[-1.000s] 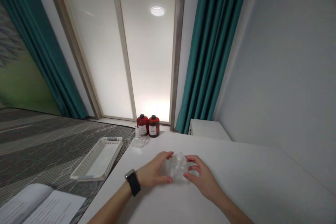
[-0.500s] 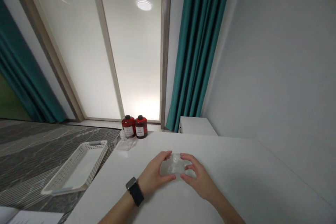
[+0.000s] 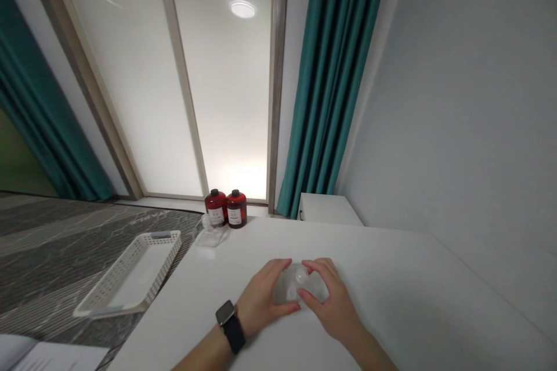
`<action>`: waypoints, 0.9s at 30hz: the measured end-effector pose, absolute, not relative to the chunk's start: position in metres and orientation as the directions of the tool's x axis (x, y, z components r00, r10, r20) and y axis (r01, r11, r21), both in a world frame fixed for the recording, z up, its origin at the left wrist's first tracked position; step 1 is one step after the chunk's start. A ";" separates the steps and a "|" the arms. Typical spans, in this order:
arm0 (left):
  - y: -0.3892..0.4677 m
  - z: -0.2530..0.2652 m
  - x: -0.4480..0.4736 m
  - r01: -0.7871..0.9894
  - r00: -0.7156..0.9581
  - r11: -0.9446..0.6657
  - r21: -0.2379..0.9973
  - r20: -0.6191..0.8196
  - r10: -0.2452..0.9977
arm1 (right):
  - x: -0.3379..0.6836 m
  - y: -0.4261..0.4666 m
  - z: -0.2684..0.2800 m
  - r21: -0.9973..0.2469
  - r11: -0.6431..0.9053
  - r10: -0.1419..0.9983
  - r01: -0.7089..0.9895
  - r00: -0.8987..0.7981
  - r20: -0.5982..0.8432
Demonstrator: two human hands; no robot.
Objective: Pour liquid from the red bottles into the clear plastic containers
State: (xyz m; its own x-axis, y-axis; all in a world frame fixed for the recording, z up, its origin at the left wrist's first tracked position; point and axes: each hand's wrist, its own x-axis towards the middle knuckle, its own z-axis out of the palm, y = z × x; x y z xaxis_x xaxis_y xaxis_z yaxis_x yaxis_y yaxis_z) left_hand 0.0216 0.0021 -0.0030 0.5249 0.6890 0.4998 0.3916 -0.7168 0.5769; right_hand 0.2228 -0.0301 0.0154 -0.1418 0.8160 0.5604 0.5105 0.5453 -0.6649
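Observation:
Between my hands on the white table [image 3: 391,290] is a clear, see-through plastic container [image 3: 292,291] with a rounded knob or cap on top. My left hand [image 3: 263,295], with a dark watch on the wrist, curves round its left side, thumb near and fingers far. From the right, my right hand [image 3: 331,295] has its thumb and forefinger at the rounded top. Part of the container is hidden by my fingers, and its exact kind is hard to make out.
Two red bottles [image 3: 237,215] with black caps stand at the table's back left. Beside them is another clear container [image 3: 209,236]. A white perforated basket [image 3: 163,272] lies left of the table, with an open book [image 3: 65,356] nearer. A white cabinet [image 3: 331,208] stands behind.
Both hands and the clear container sit slightly lower and further right in view. My right thumb and forefinger have shifted in to the rounded top. The camera view has moved slightly.

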 end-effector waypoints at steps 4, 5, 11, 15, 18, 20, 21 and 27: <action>-0.004 0.001 0.027 0.435 0.477 -0.809 0.396 0.661 0.580 | 0.219 -0.032 0.016 -0.559 0.627 0.718 0.543 -0.124 0.685; -0.005 0.003 0.029 0.446 0.466 -0.823 0.353 0.693 0.550 | 0.219 -0.033 0.016 -0.533 0.638 0.696 0.556 -0.118 0.709; -0.004 0.008 0.031 0.563 0.407 -0.823 0.073 0.843 0.353 | 0.219 -0.035 0.020 -0.374 0.675 0.589 0.635 -0.160 0.792; -0.006 0.005 0.030 0.572 0.422 -0.820 0.035 0.844 0.330 | 0.220 -0.037 0.022 -0.277 0.706 0.531 0.652 -0.229 0.816; -0.009 0.005 0.027 0.500 0.476 -0.842 0.202 0.748 0.463 | 0.222 -0.037 0.020 -0.276 0.698 0.546 0.660 -0.241 0.803; -0.009 0.005 0.025 0.443 0.531 -0.836 0.324 0.656 0.536 | 0.223 -0.036 0.019 -0.321 0.678 0.606 0.661 -0.256 0.753; -0.009 0.006 0.024 0.418 0.554 -0.829 0.372 0.619 0.557 | 0.224 -0.035 0.019 -0.350 0.665 0.643 0.660 -0.267 0.717; -0.008 0.008 0.023 0.333 0.575 -0.736 0.590 0.491 0.654 | 0.229 -0.036 0.022 -0.487 0.584 0.787 0.649 -0.306 0.536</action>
